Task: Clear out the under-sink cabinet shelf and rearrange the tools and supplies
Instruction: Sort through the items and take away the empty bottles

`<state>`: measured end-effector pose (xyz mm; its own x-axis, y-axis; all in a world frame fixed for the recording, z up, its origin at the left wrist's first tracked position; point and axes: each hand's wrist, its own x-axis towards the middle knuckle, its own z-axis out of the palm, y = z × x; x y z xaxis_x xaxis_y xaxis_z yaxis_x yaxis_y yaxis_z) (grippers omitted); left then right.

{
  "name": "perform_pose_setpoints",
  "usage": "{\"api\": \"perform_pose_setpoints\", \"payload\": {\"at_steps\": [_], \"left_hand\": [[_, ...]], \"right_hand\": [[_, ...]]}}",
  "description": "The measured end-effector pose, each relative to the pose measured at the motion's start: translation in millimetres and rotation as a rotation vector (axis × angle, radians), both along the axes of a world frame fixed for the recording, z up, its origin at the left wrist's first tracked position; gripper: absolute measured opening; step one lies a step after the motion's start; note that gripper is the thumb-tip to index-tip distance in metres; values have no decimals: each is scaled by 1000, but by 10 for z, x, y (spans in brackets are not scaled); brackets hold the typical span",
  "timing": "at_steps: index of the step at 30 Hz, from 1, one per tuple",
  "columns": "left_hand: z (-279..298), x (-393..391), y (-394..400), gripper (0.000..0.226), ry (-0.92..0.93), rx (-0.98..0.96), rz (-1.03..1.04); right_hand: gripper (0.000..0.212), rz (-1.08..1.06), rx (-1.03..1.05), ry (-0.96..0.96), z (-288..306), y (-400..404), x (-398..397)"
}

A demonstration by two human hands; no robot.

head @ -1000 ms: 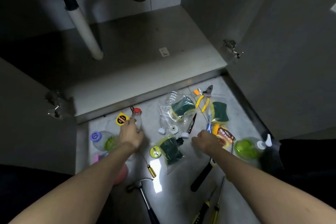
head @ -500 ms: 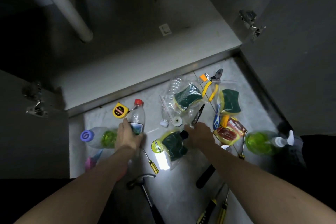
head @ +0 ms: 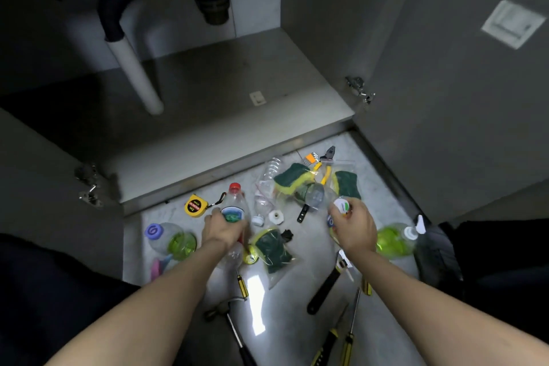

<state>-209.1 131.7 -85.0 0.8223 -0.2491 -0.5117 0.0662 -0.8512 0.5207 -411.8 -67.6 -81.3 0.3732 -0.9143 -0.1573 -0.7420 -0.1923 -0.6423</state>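
Red-capped bottle (head: 235, 204) on the floor tiles (head: 297, 300) before the cabinet shelf (head: 225, 116), left hand (head: 223, 227) wrapped round its body. Right hand (head: 354, 224) grasps a clear bottle (head: 322, 197) near its labelled end. Tape measure (head: 196, 205), bagged sponges (head: 292, 178), hammer (head: 230, 324), screwdrivers (head: 346, 339) lie around.

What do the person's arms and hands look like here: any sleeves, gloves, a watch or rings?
Both forearms are bare for all that shows, with no sleeves in view. The left hand and right hand wear no gloves. No watch, bracelet or ring shows, though the light is dim.
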Motion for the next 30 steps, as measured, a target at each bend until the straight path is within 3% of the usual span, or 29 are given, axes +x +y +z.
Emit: {"api": "perform_pose_setpoints", "payload": {"at_steps": [2,7,12,17,22,25,30], "left_hand": [[173,-39,-47,62,-23,-52,-1],[606,-198,-96,51,-66,-196,-1],[1053,-372,-147,48,-31,-347,-60],[1665,-546,-351,39,-9,-637,-86],[2357,-806,-574,52,-95,-841,-193],[2833,-883,-701,71,-82,-929,-186],[3579,-1212,-888,34,-76,-1149,-221]], "right_hand": [[21,-16,-46,-96,154,-25,-38],[39,-71,-16,-316,604,-45,16],[47,-104,46,-420,1096,-18,172],[51,41,29,-563,1927,-88,444],[43,176,-105,-669,2967,-151,536],[47,218,-250,-697,3496,-194,328],[49,158,-408,-854,4046,-302,-350]]}}
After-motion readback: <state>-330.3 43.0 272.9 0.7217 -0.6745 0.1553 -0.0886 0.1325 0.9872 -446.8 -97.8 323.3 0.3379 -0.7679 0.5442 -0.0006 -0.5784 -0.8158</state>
